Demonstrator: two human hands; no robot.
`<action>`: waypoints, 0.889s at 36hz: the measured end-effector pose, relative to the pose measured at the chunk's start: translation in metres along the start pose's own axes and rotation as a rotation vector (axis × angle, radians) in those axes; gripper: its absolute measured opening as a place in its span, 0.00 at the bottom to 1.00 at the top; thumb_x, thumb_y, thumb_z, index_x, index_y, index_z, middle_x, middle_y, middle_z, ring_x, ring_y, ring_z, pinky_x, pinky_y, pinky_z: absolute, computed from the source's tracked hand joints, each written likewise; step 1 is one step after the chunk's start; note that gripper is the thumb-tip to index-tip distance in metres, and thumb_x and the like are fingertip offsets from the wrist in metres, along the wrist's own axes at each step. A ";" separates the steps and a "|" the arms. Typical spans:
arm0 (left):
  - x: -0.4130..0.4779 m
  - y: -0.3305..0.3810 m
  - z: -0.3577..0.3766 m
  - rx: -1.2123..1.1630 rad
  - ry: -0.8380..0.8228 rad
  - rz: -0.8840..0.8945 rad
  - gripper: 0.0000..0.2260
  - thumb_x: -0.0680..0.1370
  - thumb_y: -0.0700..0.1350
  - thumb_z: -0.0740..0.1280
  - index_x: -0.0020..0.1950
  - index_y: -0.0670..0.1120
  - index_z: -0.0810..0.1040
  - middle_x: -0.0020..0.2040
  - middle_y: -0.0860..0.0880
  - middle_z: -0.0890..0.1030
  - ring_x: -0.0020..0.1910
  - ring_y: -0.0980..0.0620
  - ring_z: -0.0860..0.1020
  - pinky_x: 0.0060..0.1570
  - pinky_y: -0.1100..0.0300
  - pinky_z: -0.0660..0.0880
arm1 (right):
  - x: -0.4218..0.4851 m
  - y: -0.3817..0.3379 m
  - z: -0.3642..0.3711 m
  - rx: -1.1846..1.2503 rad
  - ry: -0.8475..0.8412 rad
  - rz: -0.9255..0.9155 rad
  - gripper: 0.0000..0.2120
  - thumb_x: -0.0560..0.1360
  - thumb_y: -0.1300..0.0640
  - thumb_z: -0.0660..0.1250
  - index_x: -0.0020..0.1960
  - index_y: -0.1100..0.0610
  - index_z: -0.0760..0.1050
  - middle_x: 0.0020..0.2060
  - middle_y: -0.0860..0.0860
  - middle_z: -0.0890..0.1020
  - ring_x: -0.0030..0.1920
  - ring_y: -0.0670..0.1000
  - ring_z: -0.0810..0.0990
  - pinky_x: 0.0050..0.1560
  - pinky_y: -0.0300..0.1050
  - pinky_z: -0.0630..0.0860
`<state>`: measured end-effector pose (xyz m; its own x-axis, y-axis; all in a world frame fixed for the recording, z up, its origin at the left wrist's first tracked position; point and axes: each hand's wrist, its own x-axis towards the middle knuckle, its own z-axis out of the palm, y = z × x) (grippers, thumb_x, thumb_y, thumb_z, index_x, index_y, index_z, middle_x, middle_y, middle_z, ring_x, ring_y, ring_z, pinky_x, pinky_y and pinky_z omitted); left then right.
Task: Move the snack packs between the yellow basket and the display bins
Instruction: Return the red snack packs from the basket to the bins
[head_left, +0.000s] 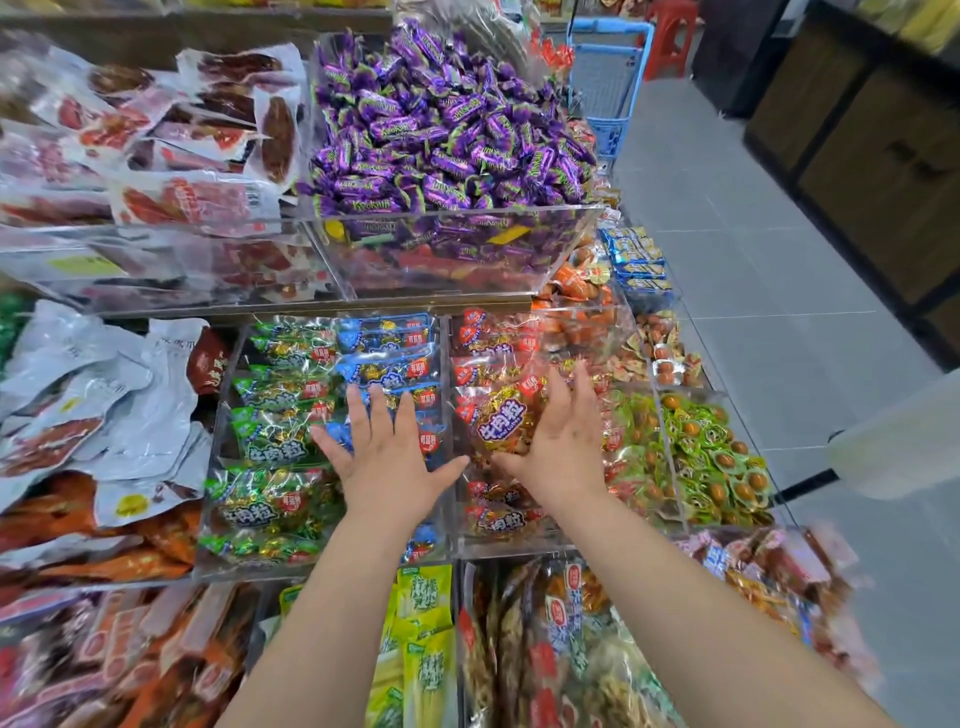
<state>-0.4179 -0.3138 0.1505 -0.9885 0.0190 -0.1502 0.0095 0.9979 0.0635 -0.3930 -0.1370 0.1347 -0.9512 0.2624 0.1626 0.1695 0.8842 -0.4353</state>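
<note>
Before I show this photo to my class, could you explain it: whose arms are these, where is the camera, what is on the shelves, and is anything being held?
There is no machine here: these are a person's two bare arms. The single picture comes from a wide-angle camera worn on their head, looking forward and down. Below the hands are clear bins of snack packs: green packs, blue packs and red packs. On the shelf above sits a bin heaped with purple sweets. The left hand is spread flat over the blue packs, and the right hand over the red packs. The fingers are straight, and neither hand grips anything.
</note>
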 end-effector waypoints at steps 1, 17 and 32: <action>0.001 0.001 -0.002 0.038 0.006 0.011 0.47 0.68 0.77 0.54 0.79 0.52 0.47 0.79 0.45 0.43 0.75 0.43 0.31 0.63 0.29 0.30 | 0.002 0.000 -0.001 -0.014 -0.002 -0.071 0.58 0.62 0.40 0.77 0.73 0.47 0.37 0.75 0.57 0.49 0.75 0.57 0.53 0.73 0.52 0.56; 0.019 -0.010 0.006 0.042 -0.010 0.179 0.49 0.69 0.76 0.48 0.78 0.47 0.36 0.78 0.45 0.36 0.76 0.43 0.33 0.70 0.36 0.36 | -0.015 -0.006 0.041 0.235 -0.214 0.186 0.57 0.65 0.41 0.75 0.75 0.48 0.36 0.73 0.57 0.40 0.74 0.61 0.48 0.73 0.54 0.53; 0.026 -0.010 0.015 0.074 -0.040 0.203 0.52 0.65 0.79 0.40 0.73 0.45 0.25 0.75 0.41 0.29 0.73 0.40 0.28 0.67 0.35 0.32 | -0.004 0.002 0.034 0.166 -0.444 0.140 0.57 0.62 0.30 0.69 0.70 0.40 0.29 0.70 0.51 0.30 0.74 0.60 0.35 0.75 0.58 0.44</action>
<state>-0.4416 -0.3220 0.1314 -0.9585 0.2206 -0.1807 0.2198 0.9752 0.0244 -0.3976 -0.1494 0.1026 -0.9464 0.1526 -0.2847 0.2946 0.7690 -0.5673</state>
